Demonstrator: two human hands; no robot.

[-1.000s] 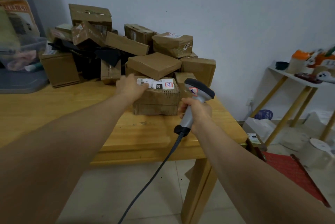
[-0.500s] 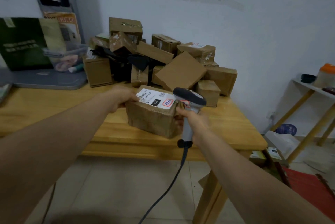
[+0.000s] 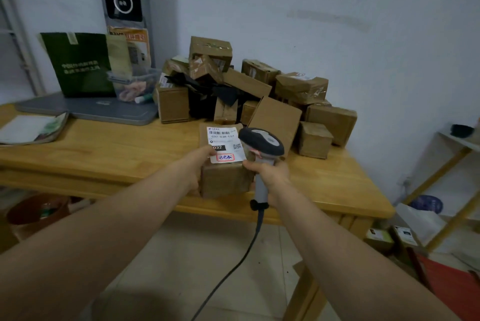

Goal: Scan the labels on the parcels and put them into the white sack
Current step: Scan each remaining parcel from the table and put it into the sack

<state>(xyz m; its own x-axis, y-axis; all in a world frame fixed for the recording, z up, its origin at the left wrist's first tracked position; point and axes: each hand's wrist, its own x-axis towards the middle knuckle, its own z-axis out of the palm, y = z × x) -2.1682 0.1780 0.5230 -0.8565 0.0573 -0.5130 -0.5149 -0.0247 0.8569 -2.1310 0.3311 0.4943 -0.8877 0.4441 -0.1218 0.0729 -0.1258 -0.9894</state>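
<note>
Head — L hand [image 3: 196,168] grips parcel [image 3: 226,181], R hand [image 3: 270,173] scanner [image 3: 261,141].

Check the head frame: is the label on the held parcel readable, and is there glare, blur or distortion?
Head view: dim, even indoor light, no glare; the label on the held parcel is sharp enough for its barcode and "032", finer print is not; the scanner throws no hard shadow on it; wide-angle stretch swells the forearms toward the lower corners.

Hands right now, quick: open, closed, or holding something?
Left hand: holds the labelled parcel.
Right hand: grips the scanner.
</note>
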